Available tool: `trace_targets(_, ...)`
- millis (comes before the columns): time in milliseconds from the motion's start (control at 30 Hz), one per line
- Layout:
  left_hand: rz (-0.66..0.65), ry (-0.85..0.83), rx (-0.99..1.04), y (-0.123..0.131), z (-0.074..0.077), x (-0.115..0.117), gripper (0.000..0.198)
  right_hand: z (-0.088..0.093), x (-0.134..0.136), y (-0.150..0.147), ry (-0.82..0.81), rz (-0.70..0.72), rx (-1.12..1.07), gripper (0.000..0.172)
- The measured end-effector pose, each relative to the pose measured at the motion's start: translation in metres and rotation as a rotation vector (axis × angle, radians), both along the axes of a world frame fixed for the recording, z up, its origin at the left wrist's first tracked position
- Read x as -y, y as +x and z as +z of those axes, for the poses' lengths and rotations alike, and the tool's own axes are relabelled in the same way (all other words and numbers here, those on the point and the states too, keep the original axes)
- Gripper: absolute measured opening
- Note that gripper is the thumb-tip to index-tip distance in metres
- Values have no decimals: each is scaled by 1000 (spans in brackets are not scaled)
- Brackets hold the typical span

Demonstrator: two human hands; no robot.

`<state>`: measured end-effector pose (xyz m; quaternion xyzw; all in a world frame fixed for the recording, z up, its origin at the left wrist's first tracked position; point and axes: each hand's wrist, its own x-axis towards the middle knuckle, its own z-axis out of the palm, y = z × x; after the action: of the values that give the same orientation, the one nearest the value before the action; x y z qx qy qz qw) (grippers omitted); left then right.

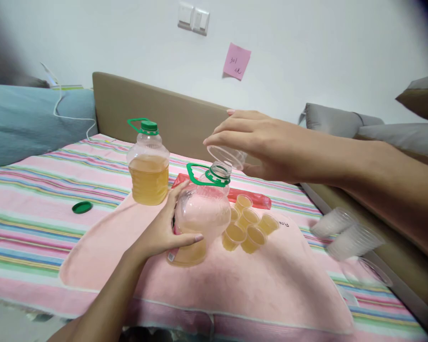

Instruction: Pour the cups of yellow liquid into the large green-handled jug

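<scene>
My left hand [164, 232] is wrapped round the side of a clear plastic jug [203, 213], which stands uncapped with a green handle ring at its neck and a little yellow liquid at the bottom. Above the jug's mouth, my right hand [246, 137] grips a clear plastic cup [239, 156], tipped with its rim at the opening. The hand partly hides the cup, and I cannot tell whether liquid is flowing. Just right of the jug, several small cups [248, 217] of yellow liquid stand grouped together.
A second jug [149, 178], green-capped and over half full, stands behind left. A loose green cap [82, 207] lies on the striped cloth [28, 209]. Stacked clear cups [353, 240] lie at the right. Behind the small cups is a red plastic wrapper [257, 198]. A pink mat [271, 285] lies underneath.
</scene>
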<state>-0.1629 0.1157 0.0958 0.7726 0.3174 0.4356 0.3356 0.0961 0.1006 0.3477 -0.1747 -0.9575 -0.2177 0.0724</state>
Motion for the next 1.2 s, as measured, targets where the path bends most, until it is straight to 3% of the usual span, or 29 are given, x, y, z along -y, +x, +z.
trace_targets(267,-12,15,6,-1,0,0,134,-1,3,10,-107,-97,-153,57)
trace_targets(433,-4,-14,10,0,2,2,136,-18,-1,35,-187,-216,-361,67)
trace_targets(567,-12,-16,-6,-2,1,2,133,-58,1,76,-302,-367,-684,76)
trace_targets(700,-17,18,-36,-7,-5,-5,135,-120,16,129,-443,-613,-1072,71)
trace_targets(767,-3,38,-51,-8,-8,-8,132,-153,26,153,-478,-764,-1264,79)
trace_targets(933,22,78,-75,-6,-6,-7,125,-222,42,192,-464,-1011,-1415,89)
trace_targets(1067,67,99,-76,-2,1,-1,124,-250,42,204,-441,-1032,-1369,89)
trace_targets(1200,80,115,-50,0,5,-1,126,-256,40,209,-388,-1033,-1437,81)
